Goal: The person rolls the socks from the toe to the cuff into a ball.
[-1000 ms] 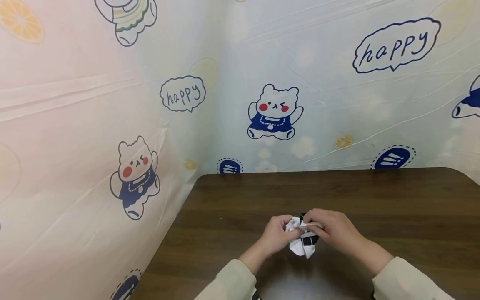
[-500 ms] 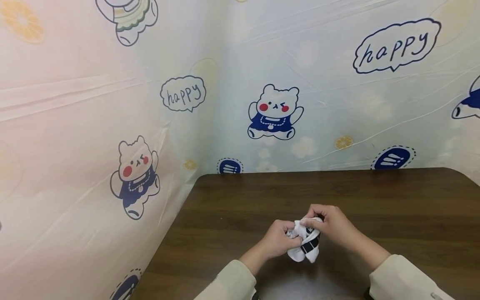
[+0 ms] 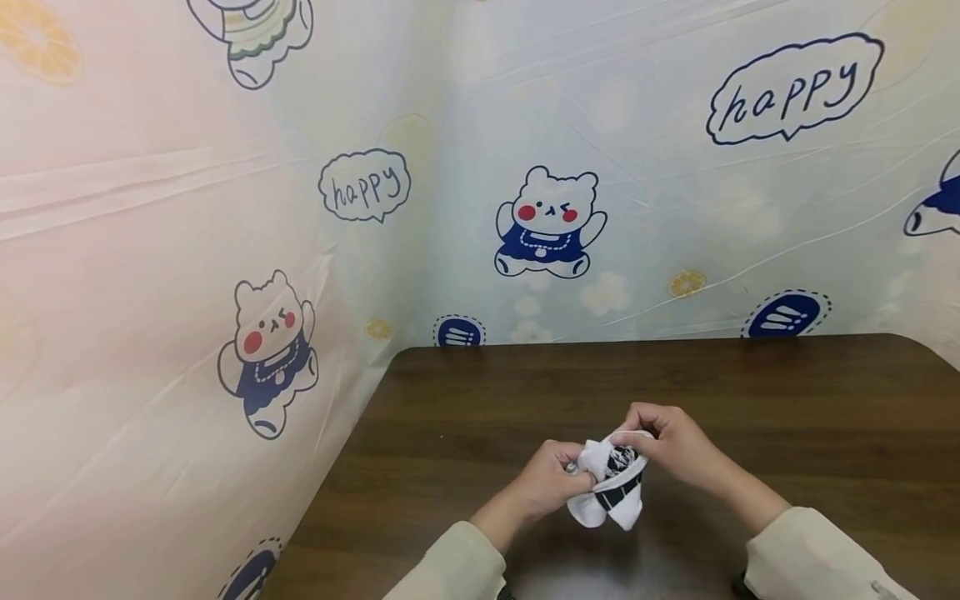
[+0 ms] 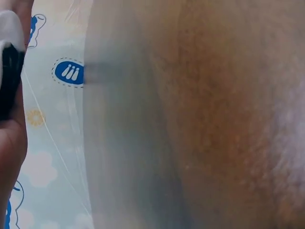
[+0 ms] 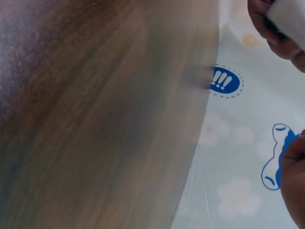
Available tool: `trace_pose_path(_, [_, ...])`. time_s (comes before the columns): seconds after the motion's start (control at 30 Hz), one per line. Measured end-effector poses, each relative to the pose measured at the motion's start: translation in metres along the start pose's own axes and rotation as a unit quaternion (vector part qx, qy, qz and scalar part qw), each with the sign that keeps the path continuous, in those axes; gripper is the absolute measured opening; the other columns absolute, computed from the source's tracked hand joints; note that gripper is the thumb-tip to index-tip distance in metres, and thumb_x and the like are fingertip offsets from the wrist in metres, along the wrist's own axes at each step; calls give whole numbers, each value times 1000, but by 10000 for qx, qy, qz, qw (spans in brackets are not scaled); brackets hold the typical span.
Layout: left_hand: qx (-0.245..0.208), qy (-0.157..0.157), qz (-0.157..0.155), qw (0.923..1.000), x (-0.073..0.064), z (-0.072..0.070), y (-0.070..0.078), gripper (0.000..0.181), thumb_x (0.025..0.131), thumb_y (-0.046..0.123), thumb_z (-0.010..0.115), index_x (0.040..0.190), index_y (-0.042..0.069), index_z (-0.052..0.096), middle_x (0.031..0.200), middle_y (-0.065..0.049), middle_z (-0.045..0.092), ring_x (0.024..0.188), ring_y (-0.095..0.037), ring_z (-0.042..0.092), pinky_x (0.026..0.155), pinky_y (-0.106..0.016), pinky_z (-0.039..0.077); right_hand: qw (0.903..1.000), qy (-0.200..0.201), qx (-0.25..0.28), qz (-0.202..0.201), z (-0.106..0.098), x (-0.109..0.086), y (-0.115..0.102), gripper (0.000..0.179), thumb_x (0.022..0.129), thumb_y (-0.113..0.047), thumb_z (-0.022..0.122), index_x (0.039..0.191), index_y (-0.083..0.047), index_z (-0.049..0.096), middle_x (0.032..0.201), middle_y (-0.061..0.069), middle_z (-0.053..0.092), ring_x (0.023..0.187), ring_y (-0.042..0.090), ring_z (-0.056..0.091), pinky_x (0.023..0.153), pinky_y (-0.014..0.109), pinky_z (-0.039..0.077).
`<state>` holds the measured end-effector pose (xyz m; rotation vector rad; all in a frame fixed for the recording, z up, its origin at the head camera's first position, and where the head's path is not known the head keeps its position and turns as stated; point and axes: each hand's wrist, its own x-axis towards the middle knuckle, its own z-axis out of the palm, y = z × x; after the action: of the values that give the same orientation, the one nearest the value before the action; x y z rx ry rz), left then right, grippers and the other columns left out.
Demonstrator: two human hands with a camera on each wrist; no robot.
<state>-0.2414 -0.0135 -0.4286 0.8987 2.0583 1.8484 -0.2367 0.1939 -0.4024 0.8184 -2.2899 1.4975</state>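
Note:
A small bundle of white socks [image 3: 626,510] with black bands is held just above the table, two rounded ends hanging down. My left hand [image 3: 546,482] grips its left side between thumb and fingers. On the upper right, my right hand [image 3: 675,442] pinches the edge of a cuff and stretches it outward. Inside that opening a black patch [image 3: 621,460] with loose white threads shows. In the left wrist view, part of a hand [image 4: 12,148] and the white-and-black fabric [image 4: 10,33] appear at the left edge. White fabric [image 5: 289,16] also shows at the right wrist view's top corner.
A dark brown wooden table [image 3: 480,400] lies under both hands. Behind it and to its left hangs a pale curtain [image 3: 645,150] printed with cartoon bears and lettering. The curtain meets the table's back edge.
My right hand has moved slightly up and to the right, pulling the cuff wider. More of the black patch with white threads is exposed. The left hand keeps its grip.

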Motion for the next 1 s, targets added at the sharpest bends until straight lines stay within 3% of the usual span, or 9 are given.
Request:
trace_pose_path(0.17, [-630,-113,81,9979,-1,0,-3,22,72,-13,48,90,-24,56,82,-17,65,72,-3,55,64,-18,45,9985,178,-210,-476,2,-4,2,26,79,6,70,75,-15,56,72,-10,58,60,0,45,46,22,39])
trace_pose_path(0.33, [-1397,-470,-67,9891,-1,1,-5,31,71,-8,42,92,-31,44,80,6,62,75,-3,55,67,-19,44,9905,302,-680,-1154,3,-9,5,30,74,7,74,81,-17,57,74,-11,58,61,-1,45,48,17,38])
trace_pose_path(0.5, [-1853,-798,-268,9791,-1,2,-4,39,73,-4,41,97,-33,37,81,10,62,79,-3,57,71,-21,46,9848,388,-790,-1497,8,-8,5,23,77,4,74,86,-14,62,79,-6,62,67,2,53,55,16,42])
trace_pose_path(0.6, [-1882,-844,-326,9780,-1,-1,-4,40,74,-4,40,101,-33,37,84,8,62,81,-4,58,72,-22,47,9838,530,-825,-1502,15,-9,4,23,76,8,72,85,-12,65,81,-4,64,70,3,56,59,16,45])
trace_pose_path(0.87, [-1874,-777,-679,9768,0,-2,-1,39,78,-5,43,109,-29,37,88,3,62,82,-6,59,72,-22,48,9865,901,-927,-1005,28,-14,-3,31,78,17,65,85,-13,60,78,-8,61,68,2,53,57,16,44])
trace_pose_path(1.0, [-2159,-500,-776,9720,0,-1,0,33,79,-6,47,111,-13,40,93,-1,59,84,-10,59,70,-25,50,9931,907,-536,-506,31,-16,-2,24,83,14,61,86,-10,62,79,-8,62,70,2,55,59,19,45])
